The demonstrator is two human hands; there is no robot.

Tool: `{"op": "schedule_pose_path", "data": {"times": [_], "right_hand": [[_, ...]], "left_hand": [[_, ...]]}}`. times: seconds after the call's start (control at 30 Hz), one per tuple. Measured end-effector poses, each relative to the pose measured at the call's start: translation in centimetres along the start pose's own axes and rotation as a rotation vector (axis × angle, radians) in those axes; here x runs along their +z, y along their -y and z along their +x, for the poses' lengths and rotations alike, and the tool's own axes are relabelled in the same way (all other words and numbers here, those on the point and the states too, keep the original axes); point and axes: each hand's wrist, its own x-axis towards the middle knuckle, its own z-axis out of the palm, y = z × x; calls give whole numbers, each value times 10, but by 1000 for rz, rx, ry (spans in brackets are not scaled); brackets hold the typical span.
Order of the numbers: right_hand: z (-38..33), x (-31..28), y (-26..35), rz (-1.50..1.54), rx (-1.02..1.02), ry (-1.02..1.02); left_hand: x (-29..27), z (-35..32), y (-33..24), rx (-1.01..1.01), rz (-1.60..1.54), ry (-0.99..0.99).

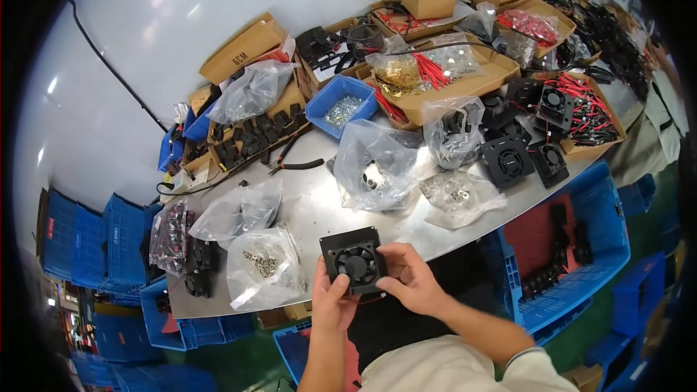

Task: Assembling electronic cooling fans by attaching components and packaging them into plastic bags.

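A black cooling fan on a squarish black plate is held between my two hands, just off the near edge of the table. Its round hub and blades face up. My left hand grips its left side and lower corner, thumb on the frame. On the opposite side, my right hand pinches the lower right edge between thumb and fingers. A thin red wire hangs below it. Nearest on the table are a clear bag of small metal nuts and a bag of washer-like rings.
Pliers lie beyond on the metal table. A blue bin of screws, more black fans and a carton of red and black wires stand farther back. A blue crate sits off the right edge.
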Motion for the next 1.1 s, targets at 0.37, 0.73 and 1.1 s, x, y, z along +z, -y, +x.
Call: {"op": "schedule_pose_path", "data": {"times": [0.37, 0.73, 1.1], "right_hand": [[22, -3, 28, -513, -155, 217], [8, -3, 4, 63, -110, -149], [15, -16, -3, 41, -105, -143]], "left_hand": [[4, 3, -8, -20, -112, 21], [15, 15, 21, -60, -104, 25], [10, 15, 22, -4, 102, -41]]}}
